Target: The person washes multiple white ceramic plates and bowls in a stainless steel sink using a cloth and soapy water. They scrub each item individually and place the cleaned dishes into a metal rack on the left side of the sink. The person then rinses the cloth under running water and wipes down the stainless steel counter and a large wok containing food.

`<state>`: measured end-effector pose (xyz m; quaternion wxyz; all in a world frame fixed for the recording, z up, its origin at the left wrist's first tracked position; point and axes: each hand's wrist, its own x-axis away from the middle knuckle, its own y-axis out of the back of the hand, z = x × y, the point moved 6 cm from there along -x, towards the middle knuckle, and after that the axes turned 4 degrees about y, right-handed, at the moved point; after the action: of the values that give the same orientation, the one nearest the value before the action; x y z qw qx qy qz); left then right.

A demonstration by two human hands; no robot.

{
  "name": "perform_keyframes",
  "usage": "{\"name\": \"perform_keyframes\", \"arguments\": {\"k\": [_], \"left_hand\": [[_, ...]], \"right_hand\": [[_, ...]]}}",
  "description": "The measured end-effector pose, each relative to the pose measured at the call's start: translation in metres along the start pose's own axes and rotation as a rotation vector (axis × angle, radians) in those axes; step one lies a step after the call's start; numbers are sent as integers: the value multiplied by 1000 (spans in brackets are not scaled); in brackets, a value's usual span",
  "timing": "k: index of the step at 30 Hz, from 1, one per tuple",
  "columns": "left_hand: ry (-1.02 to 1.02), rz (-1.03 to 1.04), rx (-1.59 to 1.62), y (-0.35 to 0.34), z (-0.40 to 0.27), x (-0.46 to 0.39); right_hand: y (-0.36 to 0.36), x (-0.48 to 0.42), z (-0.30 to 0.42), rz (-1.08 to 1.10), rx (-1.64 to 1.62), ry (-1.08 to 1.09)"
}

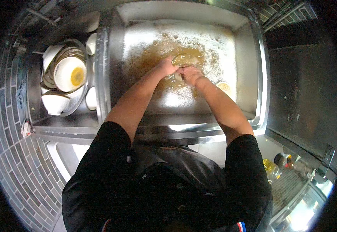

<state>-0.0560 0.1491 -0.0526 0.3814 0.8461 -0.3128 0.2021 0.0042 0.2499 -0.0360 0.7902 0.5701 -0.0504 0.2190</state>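
Both hands are in a stainless steel sink basin [245, 69] of brownish, foamy water [145, 59]. My left hand [168, 66] grips the near-left edge of a round dish [184, 59], whose curved rim shows just at the water's surface. Close beside it, my right hand [190, 74] is curled at the dish's near side, its fingers partly hidden by water; whether it holds something is unclear. A pale round thing [223, 87], perhaps a bowl, shows in the water right of my right forearm.
In the left basin, stacked bowls include a white bowl with a yellow inside spot [70, 74] and a tilted white bowl [55, 103]. The steel divider [103, 63] separates the basins. A dark flat surface [301, 92] lies right; bottles [271, 168] stand lower right.
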Motion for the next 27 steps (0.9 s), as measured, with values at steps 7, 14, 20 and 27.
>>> {"name": "perform_keyframes", "arguments": {"k": [7,14,20,27], "left_hand": [[250,48,289,-63,49,-35],[-56,-214,-119,7,3,3],[-29,-236,-236,35,29,29],[2,-257,-161,38,72,30]], "right_hand": [[36,32,-11,328,-174,-259],[95,54,-18,205,-533,-632],[50,19,49,55,329,92],[-18,-24,79,364,-319,-80]]}}
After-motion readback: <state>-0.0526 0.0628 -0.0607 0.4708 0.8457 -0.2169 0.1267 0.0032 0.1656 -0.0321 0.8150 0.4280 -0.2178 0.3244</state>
